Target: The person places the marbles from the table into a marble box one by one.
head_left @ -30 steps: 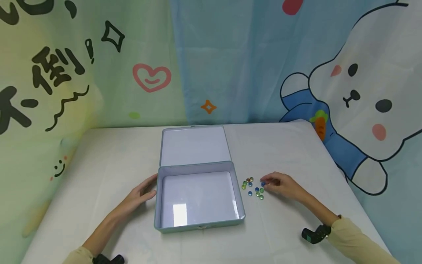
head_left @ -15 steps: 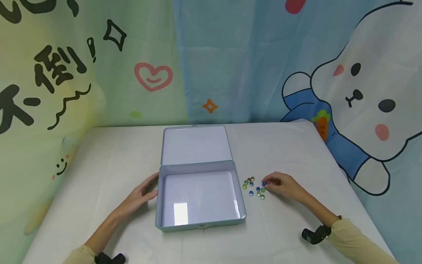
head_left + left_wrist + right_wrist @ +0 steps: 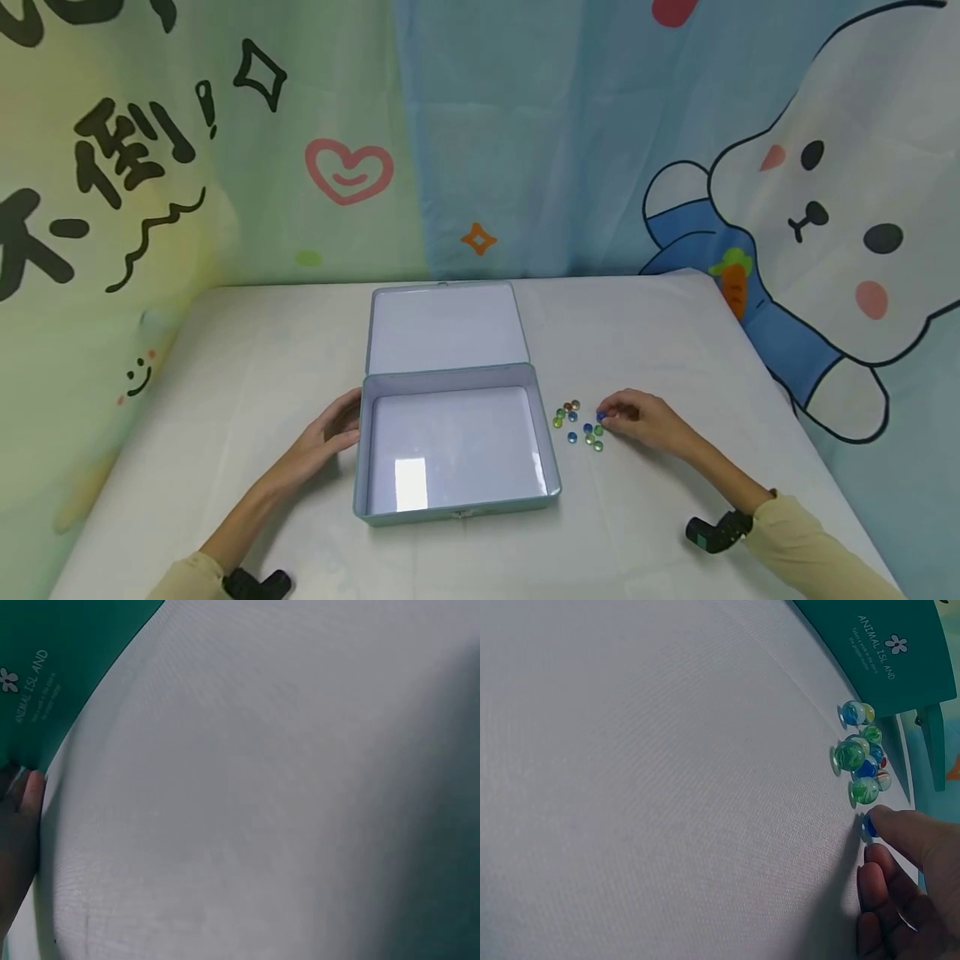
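Observation:
An open metal box (image 3: 465, 442) stands in the middle of the table, its lid (image 3: 446, 329) laid back behind it. In the head view my left hand (image 3: 321, 443) rests its fingers against the box's left side; only its edge (image 3: 19, 840) shows in the left wrist view. My right hand (image 3: 645, 423) is low over the table, right of the box. Between thumb and index finger it pinches a blue marble (image 3: 869, 825), partly covered by the thumb. Just left of that hand lie several loose glass marbles (image 3: 865, 790), green, blue, yellow and reddish.
A white cloth (image 3: 675, 333) covers the table. Behind it hangs a printed curtain (image 3: 495, 150) with a cartoon bear. The box's green outer wall (image 3: 885, 652) rises close beside the marbles in the right wrist view.
The head view has shifted slightly. Both hands, the box and the marbles keep their places relative to one another, the right fingers staying at the blue marble.

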A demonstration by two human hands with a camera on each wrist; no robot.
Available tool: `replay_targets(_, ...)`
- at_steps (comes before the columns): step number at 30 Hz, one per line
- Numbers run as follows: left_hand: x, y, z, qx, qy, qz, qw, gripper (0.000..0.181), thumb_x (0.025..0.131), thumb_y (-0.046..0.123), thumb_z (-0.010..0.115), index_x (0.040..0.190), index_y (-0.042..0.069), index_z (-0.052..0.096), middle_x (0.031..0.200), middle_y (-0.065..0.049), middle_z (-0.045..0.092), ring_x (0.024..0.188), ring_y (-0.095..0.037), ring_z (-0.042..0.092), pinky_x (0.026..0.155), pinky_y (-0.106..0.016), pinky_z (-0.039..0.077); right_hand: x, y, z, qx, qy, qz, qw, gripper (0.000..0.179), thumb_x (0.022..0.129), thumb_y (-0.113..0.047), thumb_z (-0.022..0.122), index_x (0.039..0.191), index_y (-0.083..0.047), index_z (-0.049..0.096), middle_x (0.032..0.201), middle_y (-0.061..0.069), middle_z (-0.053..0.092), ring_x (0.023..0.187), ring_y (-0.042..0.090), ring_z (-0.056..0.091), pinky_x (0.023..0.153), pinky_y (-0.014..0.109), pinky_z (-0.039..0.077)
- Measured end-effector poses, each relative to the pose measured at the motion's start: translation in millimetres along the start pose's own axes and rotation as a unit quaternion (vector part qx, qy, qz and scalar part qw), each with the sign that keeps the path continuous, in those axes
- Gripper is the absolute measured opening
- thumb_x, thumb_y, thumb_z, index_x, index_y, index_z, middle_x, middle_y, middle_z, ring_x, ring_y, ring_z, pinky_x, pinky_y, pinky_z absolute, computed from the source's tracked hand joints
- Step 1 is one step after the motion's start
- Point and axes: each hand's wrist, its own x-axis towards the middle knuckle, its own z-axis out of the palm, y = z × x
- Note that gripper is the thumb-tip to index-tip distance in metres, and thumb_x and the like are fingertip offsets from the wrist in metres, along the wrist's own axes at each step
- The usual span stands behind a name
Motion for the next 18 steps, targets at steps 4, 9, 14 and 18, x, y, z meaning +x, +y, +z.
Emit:
replay_targets(4, 1.5, -2.2, 1.3, -0.011, -0.001, 0.014, 0.9998, 0.065, 0.1, 0.015, 0.049, 0.154, 0.004, 0.016, 0.16, -0.025, 0.018, 0.137, 0.004, 0.033, 0.104, -0.002, 0.031, -0.4, -1, -1, -0.003, 0.001, -0.001, 1.0, 0.017, 0.088, -0.013, 0.069, 0.104, -0.008, 0.069, 0.09, 0.0, 0.065, 0.077, 0.003, 0.05, 0.066, 0.018, 0.047)
replay_targets(9, 0.9, -4.7, 1.6, -0.014, -0.001, 0.021, 0.9997, 0.064, 0.1, 0.014, 0.048, 0.154, 0.004, 0.015, 0.16, -0.025, 0.016, 0.142, -0.005, 0.031, 0.105, -0.002, 0.031, 1.5, -3, -5, -0.003, -0.01, 0.008, 0.9999, 0.016, 0.089, -0.014, 0.069, 0.105, -0.009, 0.069, 0.092, -0.001, 0.067, 0.079, 0.003, 0.054, 0.07, 0.017, 0.051)
replay_targets(14, 0.8, -4.2, 1.5, -0.017, -0.001, 0.013, 0.9998, 0.064, 0.1, 0.016, 0.048, 0.155, 0.007, 0.016, 0.161, -0.022, 0.018, 0.137, 0.006, 0.032, 0.104, -0.002, 0.031, 6.0, -8, -12, 0.03, -0.022, 0.011, 0.9992, 0.018, 0.091, -0.015, 0.067, 0.107, -0.008, 0.068, 0.096, 0.002, 0.069, 0.082, 0.003, 0.057, 0.075, 0.015, 0.053)
replay_targets(18, 0.6, -3.5, 1.3, -0.021, -0.004, 0.015, 0.9997, 0.065, 0.1, 0.016, 0.048, 0.155, 0.007, 0.015, 0.161, -0.022, 0.016, 0.141, -0.001, 0.031, 0.104, -0.002, 0.031, 13.0, -20, -18, 0.071, -0.035, 0.003, 0.9969, 0.021, 0.092, -0.018, 0.066, 0.109, -0.007, 0.067, 0.1, 0.006, 0.069, 0.084, 0.004, 0.057, 0.078, 0.012, 0.053)
